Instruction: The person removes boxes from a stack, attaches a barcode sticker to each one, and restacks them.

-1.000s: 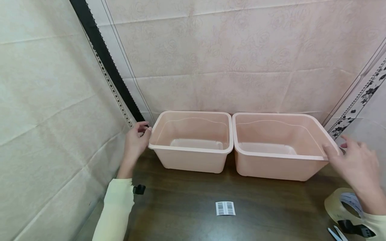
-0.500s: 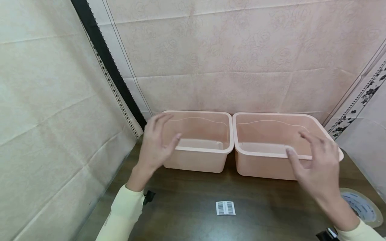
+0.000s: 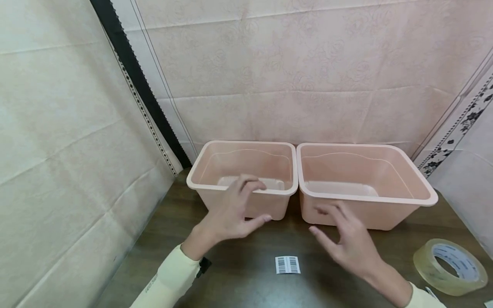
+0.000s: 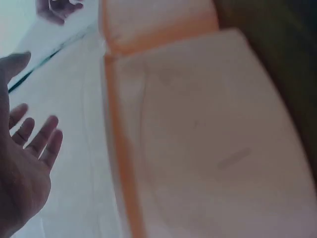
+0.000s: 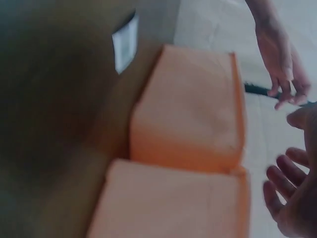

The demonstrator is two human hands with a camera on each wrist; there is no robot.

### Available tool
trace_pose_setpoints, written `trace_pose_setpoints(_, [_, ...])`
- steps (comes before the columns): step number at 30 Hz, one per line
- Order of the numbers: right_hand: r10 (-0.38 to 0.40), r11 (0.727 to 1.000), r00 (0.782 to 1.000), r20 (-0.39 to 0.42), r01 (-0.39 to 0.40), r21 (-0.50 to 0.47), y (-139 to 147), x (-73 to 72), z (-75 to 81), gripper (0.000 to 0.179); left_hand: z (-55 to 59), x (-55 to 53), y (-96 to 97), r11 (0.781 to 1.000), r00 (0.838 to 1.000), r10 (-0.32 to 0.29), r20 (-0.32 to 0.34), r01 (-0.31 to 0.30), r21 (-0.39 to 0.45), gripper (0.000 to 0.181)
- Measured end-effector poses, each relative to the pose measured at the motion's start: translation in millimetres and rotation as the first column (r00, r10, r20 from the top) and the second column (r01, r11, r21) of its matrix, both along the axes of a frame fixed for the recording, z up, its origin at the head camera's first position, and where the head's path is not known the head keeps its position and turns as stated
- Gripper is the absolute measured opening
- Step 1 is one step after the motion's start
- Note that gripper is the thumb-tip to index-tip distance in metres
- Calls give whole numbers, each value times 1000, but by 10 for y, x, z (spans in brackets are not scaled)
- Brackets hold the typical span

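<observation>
Two pink plastic bins, a left bin (image 3: 269, 149) and a right bin (image 3: 358, 149), stand side by side against the cloth-covered back wall. My left hand (image 3: 229, 211) hovers in front of the left bin with fingers loosely bent and nothing in them. In front of the right bin is my right hand (image 3: 348, 239), its fingers spread and holding nothing. Between the hands, nearer the front, lies a small white barcode label (image 3: 287, 265) on the dark table. Both wrist views show the bins' outer sides, blurred, with the hands apart from them.
A roll of clear tape (image 3: 450, 266) lies on the table at the right. A thin pale tool tip (image 3: 430, 292) shows beside my right sleeve, mostly hidden. Patterned cloth (image 3: 300, 64) covers the back and both sides.
Both hands have left the outer ends of the bins and come inward and nearer to me. The bins and barcode label have stayed put.
</observation>
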State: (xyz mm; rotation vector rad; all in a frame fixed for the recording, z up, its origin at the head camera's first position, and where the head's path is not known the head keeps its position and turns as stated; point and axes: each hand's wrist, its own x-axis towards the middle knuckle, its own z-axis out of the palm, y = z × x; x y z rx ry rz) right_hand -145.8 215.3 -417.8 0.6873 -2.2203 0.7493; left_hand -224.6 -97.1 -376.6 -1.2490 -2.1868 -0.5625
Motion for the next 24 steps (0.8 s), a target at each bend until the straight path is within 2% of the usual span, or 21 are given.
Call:
trace_pose_setpoints(3, [-2,995,989,147,-12,96,-92,13,-152,54,-111,47,131,995,998,-59,25,61,-78,72])
trace_pose_setpoints(6, [-35,985,961,275,-14,174,-176,5,-296,54,-237,86,266,981,986,-120,114,135,-141,68])
trace_pose_setpoints(9, [-64,976,926,373,-20,219,-230,-16,-414,51,-384,111,367,964,964,-132,229,179,-196,62])
trace_pose_setpoints(11, [-77,970,906,416,-29,243,-249,-32,-473,50,-477,119,403,955,950,-98,298,174,-242,61])
trace_pose_setpoints(13, [-88,964,885,458,-41,263,-260,-49,-512,47,-559,121,418,942,927,-44,373,163,-292,63])
trace_pose_setpoints(16, [-90,957,857,507,-67,282,-262,-69,-536,42,-659,118,409,921,872,52,487,146,-360,64])
trace_pose_setpoints(18, [-80,953,842,533,-91,288,-260,-80,-546,39,-712,110,402,903,837,106,536,145,-405,62])
trace_pose_setpoints(19, [-71,952,835,546,-107,287,-259,-84,-551,37,-733,104,400,893,825,128,550,147,-427,60])
trace_pose_setpoints(21, [-54,948,818,573,-139,288,-264,-89,-563,35,-765,98,406,869,814,161,558,151,-471,56])
trace_pose_setpoints(24, [-48,938,774,631,-182,295,-290,-87,-593,36,-796,100,432,828,817,189,545,166,-535,51])
